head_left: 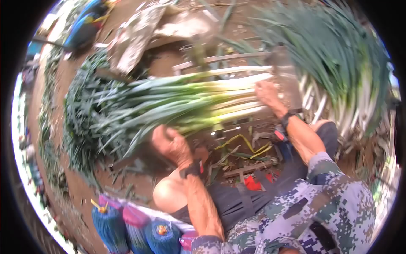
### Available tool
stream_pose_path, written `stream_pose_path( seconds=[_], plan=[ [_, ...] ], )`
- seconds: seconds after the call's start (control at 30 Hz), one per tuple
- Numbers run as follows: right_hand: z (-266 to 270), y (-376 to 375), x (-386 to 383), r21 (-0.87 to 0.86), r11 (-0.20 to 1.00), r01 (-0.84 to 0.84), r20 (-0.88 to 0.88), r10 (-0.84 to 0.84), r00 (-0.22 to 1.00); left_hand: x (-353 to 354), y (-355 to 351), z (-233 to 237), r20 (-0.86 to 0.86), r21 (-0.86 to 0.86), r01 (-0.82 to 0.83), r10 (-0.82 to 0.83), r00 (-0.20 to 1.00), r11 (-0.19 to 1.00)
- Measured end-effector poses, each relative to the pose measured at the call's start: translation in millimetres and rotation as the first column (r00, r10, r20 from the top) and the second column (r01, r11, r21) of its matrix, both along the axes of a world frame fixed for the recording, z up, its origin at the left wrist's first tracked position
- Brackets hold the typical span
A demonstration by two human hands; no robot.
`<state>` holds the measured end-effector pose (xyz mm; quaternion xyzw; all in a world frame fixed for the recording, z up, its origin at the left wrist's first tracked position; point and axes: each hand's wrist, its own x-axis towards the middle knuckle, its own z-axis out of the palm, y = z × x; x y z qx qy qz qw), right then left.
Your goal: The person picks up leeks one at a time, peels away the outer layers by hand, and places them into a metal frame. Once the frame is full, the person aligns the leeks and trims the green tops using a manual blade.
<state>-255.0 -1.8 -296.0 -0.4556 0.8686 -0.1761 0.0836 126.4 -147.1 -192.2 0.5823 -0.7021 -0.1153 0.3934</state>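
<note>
A row of long green onions [169, 99] lies across a low frame [228, 58], leaves to the left and white ends to the right. My right hand [270, 96] is at the white ends, its fingers curled down on the stalks beside an upright greyish plate [288, 82]. Near the lower edge of the leaves is my left hand [171, 144], smeared by motion, and I cannot tell if its fingers grip anything. A dark band is on each wrist.
A big heap of green onions [334, 63] lies at the right. Behind the frame is a crumpled pale sack [148, 34]. Blue net bundles [163, 237] stand at lower left. Yellow strapping [245, 148] and loose leaves lie on the soil by my knees.
</note>
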Motion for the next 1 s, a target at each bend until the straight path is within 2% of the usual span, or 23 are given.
stream_pose_path(
  seconds=[0.03, 0.07, 0.1, 0.13, 0.17, 0.2, 0.23, 0.27, 0.3, 0.33, 0.37, 0.4, 0.43, 0.47, 0.5, 0.6, 0.63, 0.7, 0.73, 0.83, 0.87, 0.97, 1.0],
  plan=[
    [21.0, 4.6, 2.9, -0.117, 0.991, -0.072, 0.084, 0.083, 0.993, -4.0, 11.8, -3.5, 0.028, 0.021, 0.043, -0.043, 0.999, 0.999],
    [12.8, 6.7, -4.6, -0.176, 0.980, -0.096, 0.070, 0.109, 0.991, -7.1, 19.9, -5.6, 0.021, 0.065, 0.063, -0.064, 0.998, 0.996],
    [39.0, -4.4, 1.9, -0.036, 0.999, -0.026, 0.178, 0.032, 0.983, -13.2, 26.1, -6.6, -0.030, 0.116, 0.059, -0.056, 0.998, 0.991],
    [65.5, -10.7, 0.3, -0.008, 0.994, -0.111, 0.318, 0.108, 0.942, -11.4, 24.7, -18.3, -0.023, 0.111, 0.076, -0.074, 0.997, 0.991],
    [86.2, -8.5, 1.2, -0.048, 0.984, -0.173, 0.368, 0.178, 0.913, -13.8, 22.6, -25.0, -0.092, 0.252, 0.038, -0.015, 0.996, 0.967],
    [126.0, -8.8, -1.3, 0.048, 0.979, -0.198, 0.417, 0.161, 0.895, -12.3, 15.9, -37.6, -0.094, 0.232, 0.061, -0.040, 0.995, 0.971],
    [163.7, -6.3, -2.7, 0.131, 0.964, -0.230, 0.476, 0.143, 0.868, -18.9, 13.3, -26.2, -0.050, 0.239, 0.077, -0.067, 0.996, 0.968],
    [185.5, 5.5, -12.1, 0.095, 0.978, -0.185, 0.444, 0.124, 0.887, -26.9, 9.8, -14.0, -0.099, 0.309, 0.095, -0.068, 0.993, 0.946],
    [204.4, 19.5, -23.4, 0.057, 0.987, -0.149, 0.409, 0.113, 0.905, -26.4, 6.9, -16.5, -0.146, 0.292, 0.128, -0.088, 0.985, 0.948],
    [223.9, 33.6, -34.8, 0.015, 0.993, -0.120, 0.377, 0.105, 0.920, -36.1, 6.2, -4.0, -0.286, 0.298, 0.154, -0.065, 0.956, 0.942],
    [244.6, 48.2, -54.0, 0.057, 0.998, 0.001, 0.431, -0.026, 0.902, -40.4, 5.5, 7.3, -0.305, 0.275, 0.147, -0.058, 0.951, 0.950],
    [244.8, 70.6, -74.5, -0.031, 0.991, 0.129, 0.405, -0.105, 0.908, -34.2, -0.3, 9.8, -0.215, 0.238, 0.141, -0.090, 0.972, 0.961],
    [233.5, 96.5, -96.7, -0.128, 0.961, 0.245, 0.383, -0.180, 0.906, -35.5, -0.1, 17.1, -0.248, 0.221, 0.127, -0.070, 0.966, 0.967],
    [212.7, 126.3, -119.5, -0.209, 0.923, 0.324, 0.411, -0.218, 0.885, -32.6, 1.2, 19.1, -0.239, 0.126, 0.196, -0.162, 0.958, 0.972],
    [185.8, 159.2, -142.6, -0.284, 0.872, 0.399, 0.446, -0.249, 0.860, -25.9, -0.4, 11.5, -0.249, 0.147, 0.160, -0.120, 0.961, 0.976],
    [103.9, 274.1, -202.0, 0.055, 0.726, 0.686, 0.294, -0.668, 0.683, -61.2, 27.1, 10.8, -0.240, 0.148, 0.190, -0.151, 0.959, 0.971],
    [90.3, 305.9, -209.1, 0.185, 0.655, 0.733, 0.200, -0.755, 0.624, -73.9, 39.3, 9.4, -0.242, 0.151, 0.211, -0.171, 0.955, 0.966],
    [91.6, 337.3, -213.2, 0.286, 0.519, 0.806, 0.055, -0.848, 0.526, -97.8, 56.5, 7.7, -0.221, 0.186, 0.239, -0.196, 0.955, 0.953],
    [86.4, 352.2, -215.5, 0.323, 0.446, 0.835, -0.020, -0.879, 0.477, -109.1, 68.7, 5.3, -0.221, 0.199, 0.253, -0.208, 0.953, 0.947],
    [68.2, 377.8, -233.9, 0.286, 0.438, 0.852, -0.146, -0.859, 0.490, -141.8, 103.4, -5.1, -0.218, 0.239, 0.281, -0.231, 0.948, 0.929],
    [69.0, 381.9, -238.5, 0.340, 0.462, 0.819, -0.116, -0.844, 0.523, -150.0, 112.6, -8.4, -0.216, 0.250, 0.290, -0.239, 0.947, 0.924],
    [68.5, 378.6, -249.2, 0.431, 0.451, 0.781, -0.266, -0.764, 0.588, -163.4, 127.5, -10.3, -0.194, 0.287, 0.292, -0.243, 0.950, 0.912],
    [70.1, 374.6, -257.5, 0.482, 0.430, 0.764, -0.249, -0.768, 0.590, -167.5, 131.6, -12.0, -0.192, 0.288, 0.287, -0.239, 0.952, 0.913]
  ],
)
